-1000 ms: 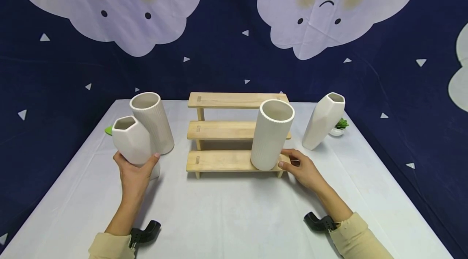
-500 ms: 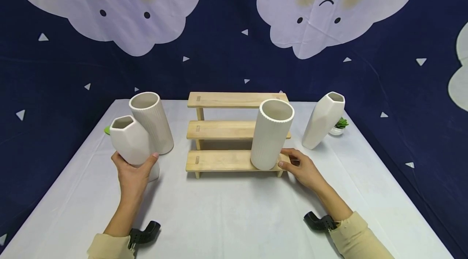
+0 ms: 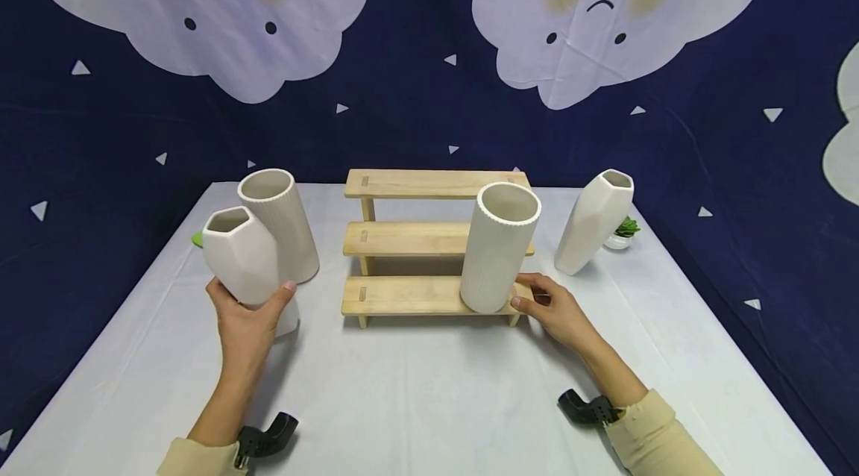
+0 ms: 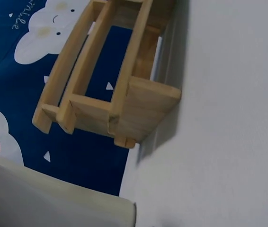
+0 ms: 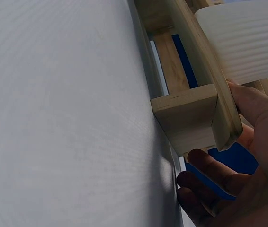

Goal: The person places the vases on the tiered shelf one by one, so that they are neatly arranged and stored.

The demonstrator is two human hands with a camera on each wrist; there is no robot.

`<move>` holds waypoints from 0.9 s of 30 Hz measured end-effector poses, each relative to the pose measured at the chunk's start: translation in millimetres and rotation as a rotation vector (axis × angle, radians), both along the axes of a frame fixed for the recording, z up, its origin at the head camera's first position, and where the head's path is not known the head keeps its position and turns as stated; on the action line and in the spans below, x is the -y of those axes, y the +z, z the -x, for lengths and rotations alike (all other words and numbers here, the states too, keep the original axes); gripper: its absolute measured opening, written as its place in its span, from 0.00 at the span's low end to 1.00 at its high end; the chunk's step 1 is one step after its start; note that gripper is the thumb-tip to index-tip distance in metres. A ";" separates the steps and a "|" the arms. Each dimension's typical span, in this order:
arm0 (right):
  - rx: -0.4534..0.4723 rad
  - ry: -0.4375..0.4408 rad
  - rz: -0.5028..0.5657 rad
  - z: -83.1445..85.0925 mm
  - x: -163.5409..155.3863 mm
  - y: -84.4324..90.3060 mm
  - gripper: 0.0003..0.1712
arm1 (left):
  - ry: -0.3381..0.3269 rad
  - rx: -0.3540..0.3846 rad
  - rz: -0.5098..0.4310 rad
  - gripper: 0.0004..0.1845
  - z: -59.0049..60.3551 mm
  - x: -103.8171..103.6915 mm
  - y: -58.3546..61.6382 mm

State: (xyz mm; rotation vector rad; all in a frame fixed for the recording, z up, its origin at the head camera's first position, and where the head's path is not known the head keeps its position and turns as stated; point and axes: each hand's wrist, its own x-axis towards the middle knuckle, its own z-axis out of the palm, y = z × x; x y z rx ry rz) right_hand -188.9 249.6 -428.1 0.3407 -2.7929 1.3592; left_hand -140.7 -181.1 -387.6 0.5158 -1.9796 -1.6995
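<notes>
We take the three-tier wooden rack (image 3: 403, 239) as the centre of the dial, as seen by the head camera, with 12 o'clock pointing away from the person. At 9 o'clock we see a faceted white vase (image 3: 243, 260) gripped in the left hand (image 3: 244, 327), thumb and fingers on opposite sides of its lower body; we cannot tell whether its base meets the white bench (image 3: 416, 401). Toward the 2 o'clock of this vase, and partly hidden by it, stands a second ribbed vase (image 3: 288, 230); a green object (image 3: 197, 239) shows beyond, mostly covered.

At 4 o'clock on the dial, a ribbed cylindrical vase (image 3: 498, 260) stands on the right end of the lowest tier (image 3: 399, 295). The right hand (image 3: 557, 312) lies at that end, its thumb at the tier's edge, just beside the vase's base; three fingers curl loosely clear of the wood, and we cannot tell whether the hand pinches the tier.

At 3 o'clock we note a second faceted vase (image 3: 590, 226), with a potted succulent (image 3: 624, 233) near it, toward its 4 o'clock. Behind the bench hangs a navy backdrop (image 3: 409, 88) printed with pale clouds (image 3: 235, 10).
</notes>
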 end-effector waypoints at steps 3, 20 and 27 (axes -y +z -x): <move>-0.006 0.000 -0.002 0.3 -0.4 -0.2 0.26 | -0.013 -0.014 0.009 0.42 -1.2 -2.3 2.6; -0.011 0.003 -0.003 0.0 -0.9 -1.1 0.26 | -0.109 -0.043 0.035 0.44 -8.2 -24.2 20.9; -0.004 0.001 -0.004 -0.5 -0.6 -0.8 0.26 | -0.173 -0.037 0.020 0.46 -4.9 -33.6 27.9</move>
